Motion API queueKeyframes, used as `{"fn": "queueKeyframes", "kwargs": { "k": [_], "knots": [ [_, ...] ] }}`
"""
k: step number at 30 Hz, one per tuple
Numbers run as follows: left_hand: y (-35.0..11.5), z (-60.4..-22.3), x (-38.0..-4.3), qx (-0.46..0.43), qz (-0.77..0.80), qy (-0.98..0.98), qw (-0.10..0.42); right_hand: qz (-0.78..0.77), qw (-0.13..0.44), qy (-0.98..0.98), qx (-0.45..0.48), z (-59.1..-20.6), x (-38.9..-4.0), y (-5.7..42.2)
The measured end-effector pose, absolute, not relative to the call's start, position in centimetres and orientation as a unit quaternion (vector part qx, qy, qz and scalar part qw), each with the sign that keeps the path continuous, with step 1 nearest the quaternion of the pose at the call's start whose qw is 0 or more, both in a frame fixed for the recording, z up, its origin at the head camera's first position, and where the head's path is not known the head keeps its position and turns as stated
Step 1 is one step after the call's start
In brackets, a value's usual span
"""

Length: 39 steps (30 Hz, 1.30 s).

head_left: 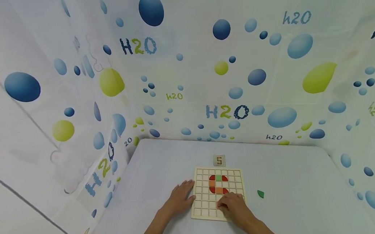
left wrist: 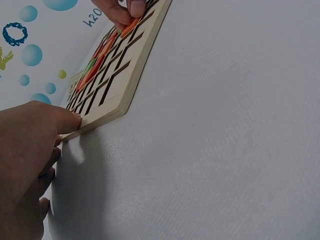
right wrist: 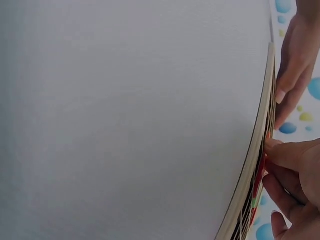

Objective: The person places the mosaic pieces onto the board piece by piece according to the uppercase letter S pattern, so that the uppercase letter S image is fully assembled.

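A wooden grid board (head_left: 205,204) lies on the white table. Red, orange and green tiles (head_left: 213,183) sit in its cells as a curved shape. My left hand (head_left: 180,197) is at the board's left edge, fingers extended, with the thumb touching the rim in the left wrist view. Over the lower middle of the grid, my right hand (head_left: 234,206) pinches an orange tile (left wrist: 130,27) between thumb and fingers, low against the cells. Part of the board's right side is hidden under that hand.
Just beyond the board lies a small pattern card (head_left: 219,160) showing an S-like figure. To the right of the board is a loose green quarter-round tile (head_left: 260,193). A curtain (head_left: 184,77) printed with drops and H2O lettering stands behind the table.
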<state>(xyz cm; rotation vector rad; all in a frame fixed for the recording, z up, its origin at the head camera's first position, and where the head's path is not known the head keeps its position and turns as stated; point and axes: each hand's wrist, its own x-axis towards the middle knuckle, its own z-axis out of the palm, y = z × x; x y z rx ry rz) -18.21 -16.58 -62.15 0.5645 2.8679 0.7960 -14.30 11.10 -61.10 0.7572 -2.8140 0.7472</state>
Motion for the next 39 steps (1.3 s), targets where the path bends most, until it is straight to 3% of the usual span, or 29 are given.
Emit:
{"fn": "queueKeyframes", "kwargs": {
  "k": [10,17,26,39],
  "knots": [
    [-16.4,-62.3,-18.3,0.183,0.261,0.947,0.049,0.249,0.079,-0.932,0.251,-60.8,-15.1,12.8],
    [-16.5,-62.3,-18.3,0.187,0.258,0.946,0.050,0.284,0.022,-0.949,0.139,-59.7,-16.5,17.5],
    [-16.5,-62.0,-18.2,0.190,0.261,0.945,0.048,0.237,-0.015,-0.968,0.083,-59.1,-17.4,23.6],
    [-16.3,-62.0,-18.1,0.191,0.269,0.943,0.050,0.286,-0.033,-0.955,0.077,-60.0,-17.3,24.4]
  ]
}}
